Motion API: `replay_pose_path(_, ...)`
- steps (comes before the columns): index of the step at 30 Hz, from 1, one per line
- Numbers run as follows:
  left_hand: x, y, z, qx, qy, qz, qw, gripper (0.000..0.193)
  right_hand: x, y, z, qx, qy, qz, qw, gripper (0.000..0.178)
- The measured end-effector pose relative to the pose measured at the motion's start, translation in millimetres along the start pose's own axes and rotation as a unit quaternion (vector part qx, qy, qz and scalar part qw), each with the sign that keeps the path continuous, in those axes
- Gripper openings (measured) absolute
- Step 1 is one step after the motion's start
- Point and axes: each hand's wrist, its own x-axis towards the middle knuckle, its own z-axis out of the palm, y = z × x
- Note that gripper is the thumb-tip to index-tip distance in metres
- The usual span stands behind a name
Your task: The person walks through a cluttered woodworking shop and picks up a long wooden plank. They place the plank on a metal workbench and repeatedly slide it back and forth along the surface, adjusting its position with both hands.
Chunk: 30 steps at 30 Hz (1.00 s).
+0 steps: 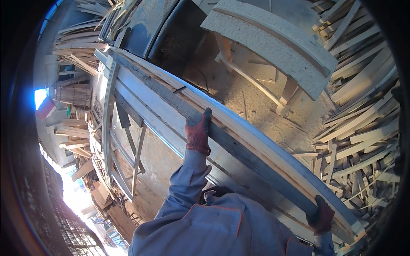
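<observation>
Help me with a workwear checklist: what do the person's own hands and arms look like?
The left hand and right hand wear reddish work gloves with dark areas toward the fingers. Long grey-blue sleeves, creased, reach the gloves; I can make out no markings on them.

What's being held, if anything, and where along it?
A long grey board: left hand partway along, right hand near its lower-right end.

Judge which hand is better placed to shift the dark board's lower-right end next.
Probably the right hand: it is on the dark board near that end, while the left hand is much farther up.
</observation>
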Motion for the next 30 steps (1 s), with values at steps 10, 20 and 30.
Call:
replay_pose_path(10, 16.5, -17.3, -3.9, -0.03, -0.007, -0.008, 0.999, 0.058, -3.1, 1.9, 4.6, -0.042, -0.01, -0.005, 0.999, 0.078)
replay_pose_path(20, 16.0, -17.2, -3.8, -0.058, -0.016, 0.047, 0.997, 0.061, 11.8, -9.7, 4.2, -0.047, -0.025, 0.007, 0.999, 0.076)
replay_pose_path(30, 22.8, -9.2, -3.1, -0.075, -0.029, 0.029, 0.996, 0.056, 27.2, -15.2, 13.8, -0.036, -0.045, 0.009, 0.998, 0.071)
